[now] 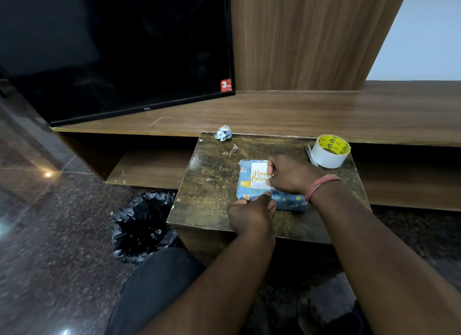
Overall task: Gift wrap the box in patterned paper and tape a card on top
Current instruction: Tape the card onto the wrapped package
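Box (272,197) lies fully wrapped in blue patterned paper on the small table (207,185), under both hands. Card (258,176) sits on top; right hand (289,173) curls at its right edge, apparently pinching it, left hand (252,213) grips the near side below. Tape roll (330,151) stands beyond the right hand; whether tape holds the card cannot be told, so fixing it likely remains.

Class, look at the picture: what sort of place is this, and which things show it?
Probably a home living room: a black flat-screen television stands on a long wooden media unit, above a polished dark stone floor.
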